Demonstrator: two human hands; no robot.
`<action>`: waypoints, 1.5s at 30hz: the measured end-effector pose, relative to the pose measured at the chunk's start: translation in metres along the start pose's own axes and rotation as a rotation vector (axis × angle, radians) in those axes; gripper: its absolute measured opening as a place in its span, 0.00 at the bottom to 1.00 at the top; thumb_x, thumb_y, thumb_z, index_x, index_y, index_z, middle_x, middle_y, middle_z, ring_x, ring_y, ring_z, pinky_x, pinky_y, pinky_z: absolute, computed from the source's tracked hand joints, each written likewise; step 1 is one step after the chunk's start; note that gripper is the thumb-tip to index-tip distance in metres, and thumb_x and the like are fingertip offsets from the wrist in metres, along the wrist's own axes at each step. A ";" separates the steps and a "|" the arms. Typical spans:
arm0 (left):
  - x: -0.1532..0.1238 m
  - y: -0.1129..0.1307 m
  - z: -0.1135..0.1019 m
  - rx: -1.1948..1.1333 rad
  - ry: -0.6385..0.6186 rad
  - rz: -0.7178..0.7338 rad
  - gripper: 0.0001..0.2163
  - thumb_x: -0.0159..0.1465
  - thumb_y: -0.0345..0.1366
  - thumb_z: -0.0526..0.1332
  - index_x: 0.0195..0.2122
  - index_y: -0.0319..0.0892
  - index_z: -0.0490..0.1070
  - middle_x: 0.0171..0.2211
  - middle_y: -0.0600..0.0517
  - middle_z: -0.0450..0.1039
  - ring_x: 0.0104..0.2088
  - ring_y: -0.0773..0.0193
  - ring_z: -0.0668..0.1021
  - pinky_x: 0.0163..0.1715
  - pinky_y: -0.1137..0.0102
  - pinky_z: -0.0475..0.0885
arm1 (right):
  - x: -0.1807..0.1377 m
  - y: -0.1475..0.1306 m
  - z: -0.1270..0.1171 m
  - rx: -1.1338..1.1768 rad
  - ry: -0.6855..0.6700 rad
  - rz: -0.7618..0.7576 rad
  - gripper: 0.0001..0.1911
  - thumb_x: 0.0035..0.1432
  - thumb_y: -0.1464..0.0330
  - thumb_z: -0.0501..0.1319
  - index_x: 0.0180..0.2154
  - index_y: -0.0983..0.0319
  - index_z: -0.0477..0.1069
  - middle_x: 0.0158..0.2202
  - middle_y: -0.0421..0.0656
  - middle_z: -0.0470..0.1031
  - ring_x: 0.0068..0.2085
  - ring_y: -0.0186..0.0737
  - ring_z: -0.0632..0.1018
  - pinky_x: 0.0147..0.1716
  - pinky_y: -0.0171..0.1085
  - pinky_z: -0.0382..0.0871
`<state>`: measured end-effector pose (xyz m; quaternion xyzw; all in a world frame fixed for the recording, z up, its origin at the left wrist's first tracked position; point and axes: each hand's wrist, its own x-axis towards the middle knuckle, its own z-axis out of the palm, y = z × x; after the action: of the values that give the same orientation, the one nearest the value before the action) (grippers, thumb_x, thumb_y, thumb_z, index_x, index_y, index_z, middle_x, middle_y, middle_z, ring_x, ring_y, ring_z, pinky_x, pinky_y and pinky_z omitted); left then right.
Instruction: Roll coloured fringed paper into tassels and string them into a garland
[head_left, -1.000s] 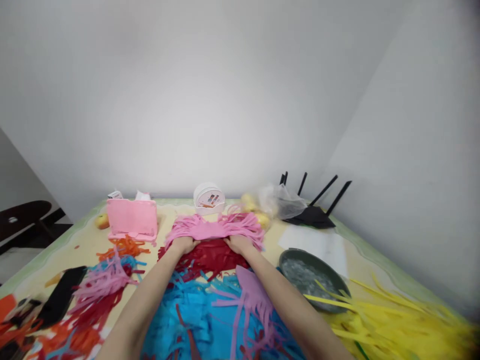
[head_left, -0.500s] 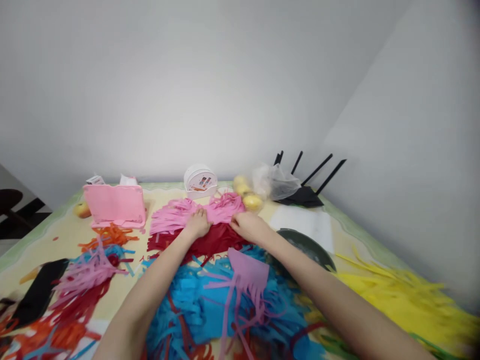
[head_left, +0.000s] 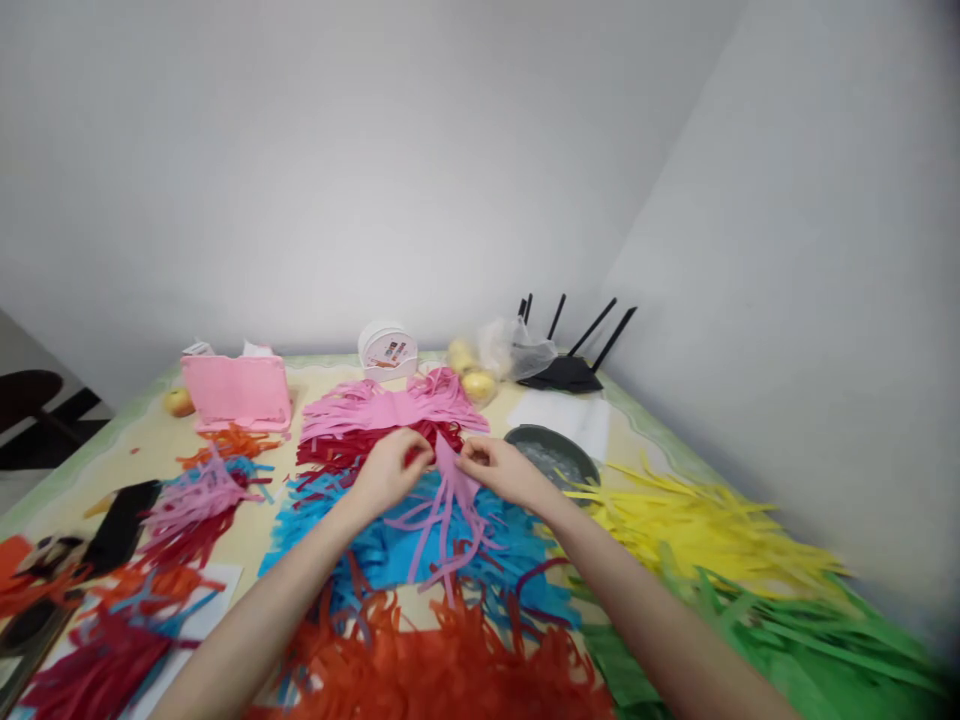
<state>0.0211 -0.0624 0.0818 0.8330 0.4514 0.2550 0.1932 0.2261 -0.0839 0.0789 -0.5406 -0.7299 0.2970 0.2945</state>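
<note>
My left hand (head_left: 388, 470) and my right hand (head_left: 501, 470) pinch the top edge of a light purple fringed paper piece (head_left: 444, 505) from either side, lifting it a little over a blue fringed sheet (head_left: 390, 555). Its strips hang down towards me. Just beyond my hands lie a dark red fringed sheet (head_left: 345, 448) and, farther back, a pink fringed sheet (head_left: 390, 405). An orange-red fringed sheet (head_left: 450, 665) lies nearest to me.
A dark bowl (head_left: 551, 452) sits right of my right hand, by yellow strips (head_left: 675, 510) and green strips (head_left: 757, 630). At the back stand a pink box (head_left: 234, 392), a white tub (head_left: 388, 350), bagged fruit (head_left: 480, 372) and a black router (head_left: 562, 372). More paper scraps (head_left: 187, 505) lie left.
My hands let go of the pink sheet at the back, came towards me and took hold of the light purple piece. The camera tilted down, showing the orange-red and green paper.
</note>
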 end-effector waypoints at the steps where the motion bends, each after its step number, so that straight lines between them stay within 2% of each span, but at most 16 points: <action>1: -0.018 0.016 -0.003 -0.053 0.014 0.025 0.07 0.63 0.38 0.59 0.40 0.42 0.71 0.40 0.48 0.75 0.42 0.60 0.76 0.45 0.68 0.70 | -0.005 -0.013 0.003 0.065 0.015 -0.038 0.13 0.57 0.62 0.56 0.24 0.61 0.65 0.22 0.37 0.67 0.25 0.34 0.69 0.25 0.31 0.62; 4: -0.069 0.051 -0.010 -0.296 0.094 0.038 0.12 0.58 0.40 0.65 0.38 0.41 0.68 0.37 0.50 0.72 0.39 0.60 0.74 0.42 0.67 0.70 | -0.031 -0.050 0.016 0.238 0.043 -0.150 0.16 0.61 0.57 0.53 0.27 0.61 0.65 0.24 0.37 0.67 0.27 0.35 0.70 0.27 0.32 0.64; 8: -0.118 0.071 -0.013 -0.572 0.173 -0.031 0.10 0.59 0.36 0.64 0.38 0.42 0.65 0.38 0.51 0.69 0.40 0.62 0.74 0.43 0.68 0.70 | -0.077 -0.082 0.037 0.409 0.052 -0.253 0.17 0.63 0.56 0.52 0.30 0.61 0.67 0.28 0.41 0.70 0.32 0.38 0.73 0.33 0.35 0.69; 12: -0.154 0.083 -0.013 -0.829 0.214 -0.114 0.10 0.60 0.37 0.64 0.38 0.42 0.63 0.37 0.52 0.68 0.38 0.64 0.75 0.41 0.70 0.71 | -0.117 -0.093 0.057 0.534 0.114 -0.326 0.10 0.62 0.62 0.57 0.34 0.60 0.70 0.36 0.44 0.73 0.39 0.41 0.75 0.40 0.38 0.70; 17: -0.184 0.088 -0.014 -1.017 0.214 -0.220 0.10 0.62 0.42 0.62 0.34 0.41 0.64 0.29 0.54 0.68 0.31 0.67 0.73 0.36 0.72 0.70 | -0.145 -0.101 0.069 0.479 0.124 -0.334 0.03 0.58 0.69 0.60 0.36 0.60 0.71 0.39 0.45 0.74 0.41 0.42 0.76 0.41 0.39 0.72; 21: -0.194 0.081 -0.014 -1.045 0.282 -0.349 0.15 0.59 0.48 0.63 0.32 0.41 0.65 0.24 0.57 0.65 0.26 0.69 0.70 0.30 0.74 0.69 | -0.149 -0.105 0.077 0.423 0.117 -0.339 0.03 0.56 0.71 0.62 0.36 0.59 0.70 0.41 0.46 0.73 0.43 0.42 0.75 0.40 0.38 0.72; 24: -0.195 0.075 -0.012 -1.078 0.278 -0.364 0.17 0.57 0.50 0.64 0.32 0.41 0.66 0.24 0.56 0.65 0.27 0.69 0.71 0.29 0.74 0.69 | -0.147 -0.104 0.084 0.406 0.125 -0.317 0.05 0.55 0.71 0.63 0.36 0.59 0.69 0.42 0.46 0.73 0.42 0.42 0.75 0.38 0.37 0.72; 32: -0.191 0.069 -0.014 -1.074 0.236 -0.354 0.13 0.59 0.45 0.64 0.31 0.39 0.71 0.27 0.54 0.70 0.29 0.68 0.72 0.30 0.75 0.68 | -0.139 -0.100 0.089 0.319 0.131 -0.337 0.09 0.53 0.70 0.67 0.36 0.59 0.70 0.42 0.45 0.74 0.43 0.43 0.75 0.40 0.38 0.70; 37: -0.189 0.065 -0.011 -1.102 0.236 -0.364 0.10 0.57 0.41 0.67 0.31 0.40 0.71 0.27 0.54 0.71 0.29 0.68 0.73 0.31 0.75 0.68 | -0.139 -0.100 0.091 0.264 0.145 -0.358 0.06 0.56 0.71 0.64 0.36 0.58 0.69 0.42 0.45 0.74 0.43 0.43 0.76 0.41 0.39 0.70; 42: -0.189 0.062 -0.011 -1.060 0.255 -0.387 0.11 0.56 0.42 0.66 0.27 0.39 0.72 0.24 0.54 0.70 0.26 0.69 0.71 0.28 0.75 0.67 | -0.140 -0.100 0.096 0.253 0.176 -0.356 0.09 0.53 0.72 0.66 0.33 0.58 0.66 0.41 0.44 0.73 0.43 0.42 0.75 0.40 0.38 0.70; 45: -0.189 0.062 -0.011 -1.080 0.264 -0.405 0.11 0.56 0.42 0.67 0.27 0.39 0.72 0.24 0.54 0.71 0.26 0.68 0.72 0.28 0.75 0.69 | -0.140 -0.100 0.097 0.256 0.180 -0.360 0.08 0.54 0.74 0.64 0.33 0.58 0.66 0.39 0.44 0.74 0.41 0.41 0.75 0.38 0.37 0.70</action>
<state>-0.0326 -0.2546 0.0773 0.4750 0.4279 0.5083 0.5770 0.1250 -0.2537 0.0760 -0.3844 -0.7416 0.2807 0.4728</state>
